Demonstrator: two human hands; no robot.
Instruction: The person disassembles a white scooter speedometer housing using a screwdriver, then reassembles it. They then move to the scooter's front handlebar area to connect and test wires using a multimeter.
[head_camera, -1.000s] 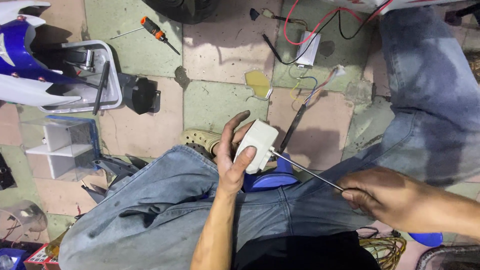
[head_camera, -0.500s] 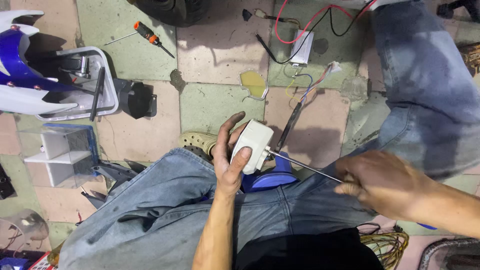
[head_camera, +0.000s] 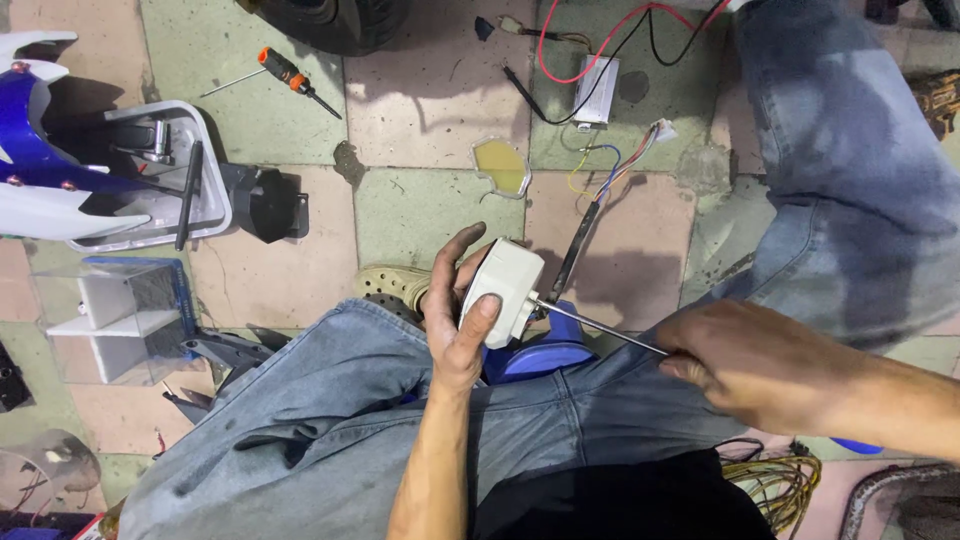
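A clear plastic package (head_camera: 112, 318) lies on the tiled floor (head_camera: 280, 290) at the left, boxy, with white inserts and a blue edge. No labels, signs or screens show.

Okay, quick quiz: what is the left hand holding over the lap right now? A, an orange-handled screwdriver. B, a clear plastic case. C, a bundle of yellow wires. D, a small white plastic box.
D: the left hand wraps its fingers around the small white plastic box, while the right hand points a thin metal shaft at its side; the orange-handled screwdriver lies on the floor tiles.
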